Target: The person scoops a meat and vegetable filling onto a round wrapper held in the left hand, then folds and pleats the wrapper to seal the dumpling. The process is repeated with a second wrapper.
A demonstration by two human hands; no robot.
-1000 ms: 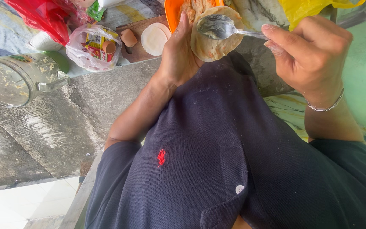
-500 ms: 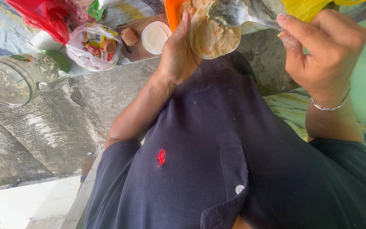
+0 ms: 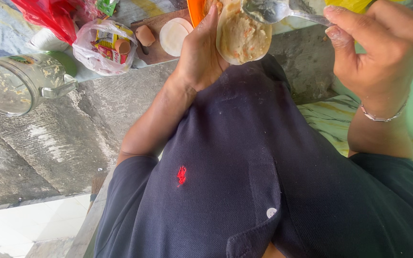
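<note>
Head cam: left hand [image 3: 198, 56] cups round wrapper [image 3: 243, 36] w/ lumpy filling; right hand [image 3: 377, 50] pinches shiny metal spoon [image 3: 273, 9].

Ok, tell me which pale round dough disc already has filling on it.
The pale round dough disc cupped in the left hand, spread with speckled filling under the metal spoon. The other disc lies bare on the wooden board.

Glossy metal spoon [image 3: 268, 9]; rough concrete counter [image 3: 72, 138].
</note>
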